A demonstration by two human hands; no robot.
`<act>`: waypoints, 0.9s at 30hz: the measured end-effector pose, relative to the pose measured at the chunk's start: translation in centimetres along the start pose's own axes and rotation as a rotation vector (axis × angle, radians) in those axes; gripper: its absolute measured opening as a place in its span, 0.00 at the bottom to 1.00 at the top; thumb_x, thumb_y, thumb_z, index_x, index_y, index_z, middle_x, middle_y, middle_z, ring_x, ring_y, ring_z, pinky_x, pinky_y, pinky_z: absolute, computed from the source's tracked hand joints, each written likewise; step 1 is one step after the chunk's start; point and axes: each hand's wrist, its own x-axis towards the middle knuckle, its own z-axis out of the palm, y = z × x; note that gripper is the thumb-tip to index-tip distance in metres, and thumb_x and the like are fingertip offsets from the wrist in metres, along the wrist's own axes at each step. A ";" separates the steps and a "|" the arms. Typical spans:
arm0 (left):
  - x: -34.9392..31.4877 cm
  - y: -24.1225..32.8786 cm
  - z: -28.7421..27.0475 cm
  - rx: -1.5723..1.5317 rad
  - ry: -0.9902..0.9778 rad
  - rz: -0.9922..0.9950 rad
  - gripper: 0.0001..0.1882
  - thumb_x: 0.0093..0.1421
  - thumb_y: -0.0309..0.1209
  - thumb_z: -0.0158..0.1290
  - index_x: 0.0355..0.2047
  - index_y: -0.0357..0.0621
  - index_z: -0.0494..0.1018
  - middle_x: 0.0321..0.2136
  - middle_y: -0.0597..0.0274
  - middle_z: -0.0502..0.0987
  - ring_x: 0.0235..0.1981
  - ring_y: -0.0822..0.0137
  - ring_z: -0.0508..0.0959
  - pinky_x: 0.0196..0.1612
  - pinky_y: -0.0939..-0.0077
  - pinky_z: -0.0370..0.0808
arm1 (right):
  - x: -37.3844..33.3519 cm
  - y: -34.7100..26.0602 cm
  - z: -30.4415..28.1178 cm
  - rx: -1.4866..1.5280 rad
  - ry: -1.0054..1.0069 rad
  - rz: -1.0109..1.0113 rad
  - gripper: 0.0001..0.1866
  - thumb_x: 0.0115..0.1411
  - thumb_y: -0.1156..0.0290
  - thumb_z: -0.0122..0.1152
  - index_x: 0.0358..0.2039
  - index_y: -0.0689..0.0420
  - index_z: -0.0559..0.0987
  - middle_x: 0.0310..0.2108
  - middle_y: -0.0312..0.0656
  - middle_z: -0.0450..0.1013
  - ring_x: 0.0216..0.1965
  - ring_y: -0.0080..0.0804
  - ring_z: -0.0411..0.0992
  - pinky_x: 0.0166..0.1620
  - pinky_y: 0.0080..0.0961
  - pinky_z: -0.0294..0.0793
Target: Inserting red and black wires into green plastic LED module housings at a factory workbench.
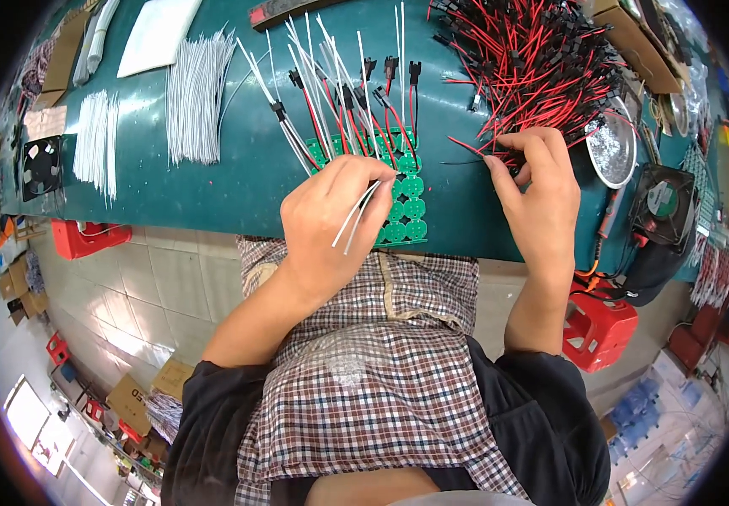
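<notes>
My left hand (337, 211) is closed in a pinch on a few thin white wires (356, 221), whose loose ends stick out below the fingers. It hovers over a panel of small round green circuit boards (414, 207) and hides part of it. White wires and red-and-black leads with black connectors stand up from the panel's far part. At the near left edge of a big pile of red-and-black connector leads (533, 76), my right hand (541, 190) has its thumb and fingers closed around a red-and-black lead (467, 146). The lead's two ends point left, apart from each other.
Two bundles of white wires (198, 101) (94, 143) lie on the green table (255, 198) to the left, beside a small black fan (42, 167). On the right are a round metal dish (614, 148), a soldering iron (610, 215) and a larger fan (664, 202). Red stools (600, 325) stand below.
</notes>
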 end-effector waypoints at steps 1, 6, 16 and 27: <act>0.0 0.0 0.0 0.001 -0.001 -0.002 0.09 0.51 0.20 0.63 0.31 0.44 0.76 0.27 0.61 0.79 0.23 0.63 0.79 0.26 0.73 0.74 | 0.0 0.0 -0.1 0.001 0.001 -0.004 0.13 0.53 0.73 0.71 0.39 0.57 0.80 0.39 0.40 0.72 0.29 0.39 0.75 0.32 0.33 0.76; 0.0 0.0 0.2 -0.016 0.019 0.005 0.09 0.51 0.20 0.63 0.31 0.44 0.76 0.27 0.62 0.80 0.23 0.63 0.79 0.26 0.73 0.74 | -0.3 0.1 -0.2 0.015 0.025 -0.036 0.14 0.51 0.79 0.71 0.39 0.61 0.80 0.38 0.38 0.71 0.24 0.24 0.66 0.30 0.23 0.70; 0.1 0.1 0.2 0.015 0.007 0.020 0.08 0.51 0.20 0.63 0.30 0.43 0.76 0.27 0.62 0.79 0.23 0.63 0.79 0.25 0.73 0.74 | -0.8 0.4 -0.9 0.025 0.017 0.012 0.15 0.50 0.78 0.71 0.39 0.58 0.79 0.38 0.39 0.70 0.26 0.31 0.70 0.31 0.29 0.73; 0.1 0.2 0.3 0.028 0.005 0.021 0.08 0.51 0.21 0.63 0.30 0.44 0.76 0.26 0.62 0.79 0.23 0.62 0.79 0.26 0.72 0.74 | -1.0 0.5 -0.9 0.010 0.017 0.012 0.15 0.50 0.78 0.71 0.39 0.58 0.79 0.37 0.39 0.69 0.26 0.31 0.70 0.31 0.30 0.73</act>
